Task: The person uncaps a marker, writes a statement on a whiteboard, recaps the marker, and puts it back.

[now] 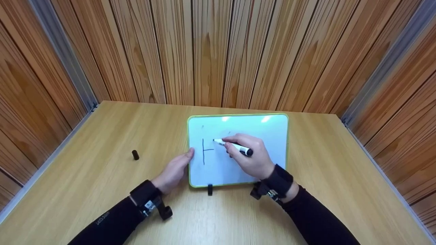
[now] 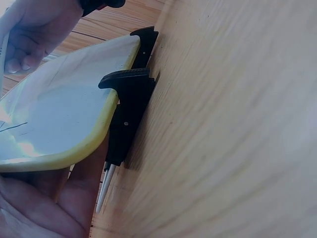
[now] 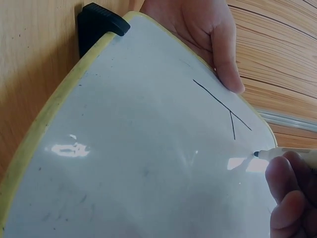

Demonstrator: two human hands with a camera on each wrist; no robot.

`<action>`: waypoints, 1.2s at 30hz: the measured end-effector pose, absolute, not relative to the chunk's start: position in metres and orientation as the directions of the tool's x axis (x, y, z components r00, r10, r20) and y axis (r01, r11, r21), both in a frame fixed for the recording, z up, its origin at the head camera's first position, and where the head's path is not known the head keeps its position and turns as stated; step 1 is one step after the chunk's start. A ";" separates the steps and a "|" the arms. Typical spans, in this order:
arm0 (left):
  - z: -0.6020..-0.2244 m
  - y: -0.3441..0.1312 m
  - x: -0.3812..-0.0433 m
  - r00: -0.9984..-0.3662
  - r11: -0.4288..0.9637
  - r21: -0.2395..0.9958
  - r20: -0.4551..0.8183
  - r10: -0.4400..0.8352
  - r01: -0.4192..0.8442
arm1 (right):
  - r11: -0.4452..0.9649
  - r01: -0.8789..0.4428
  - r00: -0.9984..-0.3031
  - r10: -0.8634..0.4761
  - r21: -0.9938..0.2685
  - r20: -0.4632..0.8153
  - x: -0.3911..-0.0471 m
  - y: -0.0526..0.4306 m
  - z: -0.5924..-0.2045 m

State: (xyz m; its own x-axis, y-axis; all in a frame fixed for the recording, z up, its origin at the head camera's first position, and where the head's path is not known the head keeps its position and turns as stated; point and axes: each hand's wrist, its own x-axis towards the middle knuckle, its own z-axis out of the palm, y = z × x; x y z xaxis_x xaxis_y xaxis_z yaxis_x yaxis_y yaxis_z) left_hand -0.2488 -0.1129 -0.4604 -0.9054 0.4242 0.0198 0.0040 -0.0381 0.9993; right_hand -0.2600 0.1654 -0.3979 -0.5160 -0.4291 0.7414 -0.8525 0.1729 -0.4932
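Note:
A whiteboard (image 1: 218, 177) with a yellow-green rim leans on black stand feet (image 2: 130, 99). My left hand (image 1: 174, 172) grips its left edge, the thumb at the rim and the other fingers behind it. In my right hand (image 1: 253, 154) is a white marker (image 1: 244, 149) with a black end, pinched between thumb and fingers. Its dark tip points left, close over the board. Left of the tip are drawn lines (image 1: 203, 153): a tall upright stroke with a short sideways stroke running right from its middle. The right wrist view shows these lines (image 3: 231, 113) slanted.
A black marker cap (image 1: 135, 154) lies on the wooden table (image 1: 102, 180), well left of the board. Wood-patterned walls (image 1: 211, 51) enclose the table at the back and sides. Faint smudges and bright reflections show on the board's surface.

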 end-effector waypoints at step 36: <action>-0.460 -0.113 -0.249 -0.902 -0.050 0.999 0.011 0.432 -0.012 | 0.208 -0.795 -0.585 -0.514 -0.570 0.627 -0.256 0.165 -0.398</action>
State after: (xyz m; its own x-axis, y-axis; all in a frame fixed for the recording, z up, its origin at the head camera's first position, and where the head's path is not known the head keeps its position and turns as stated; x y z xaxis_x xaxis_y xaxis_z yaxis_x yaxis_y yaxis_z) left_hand -0.2486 -0.1132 -0.4604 -0.9020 0.4316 0.0109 -0.0117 -0.0496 0.9987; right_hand -0.2560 0.1649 -0.3978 -0.5848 -0.5141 0.6274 -0.7948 0.2084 -0.5700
